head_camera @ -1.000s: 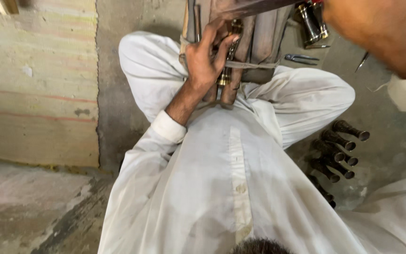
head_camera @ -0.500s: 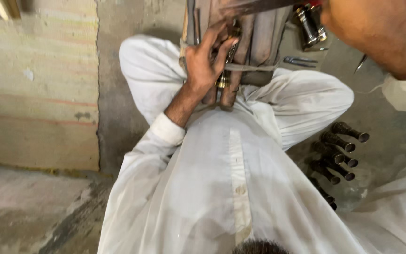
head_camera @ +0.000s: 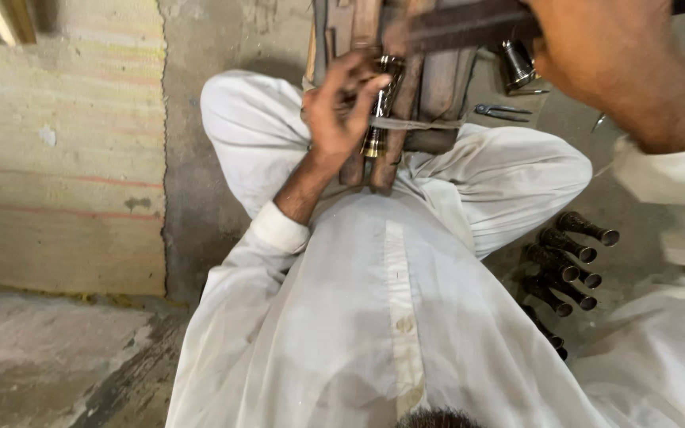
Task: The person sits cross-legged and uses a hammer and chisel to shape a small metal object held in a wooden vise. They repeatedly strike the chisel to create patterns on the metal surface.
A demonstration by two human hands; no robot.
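I sit cross-legged on the floor in white clothes. My left hand [head_camera: 336, 115] grips a small brass and dark metal tube [head_camera: 377, 119] and presses it against an upright wooden block [head_camera: 430, 87] between my knees. At the top right, close to the camera and blurred, my right hand [head_camera: 608, 67] is closed on a dark flat metal bar [head_camera: 457, 25]. The bar reaches left across the top of the block, above the tube.
Several dark metal tubes [head_camera: 568, 265] lie in a row on the floor by my right knee. Pliers [head_camera: 501, 111] and a shiny metal cup [head_camera: 517, 63] rest beyond the block. A striped woven mat [head_camera: 57, 143] covers the floor at left, over grey concrete [head_camera: 41, 364].
My right hand and the dark bar have shifted slightly left and down over the block. The left hand stays on the tube.
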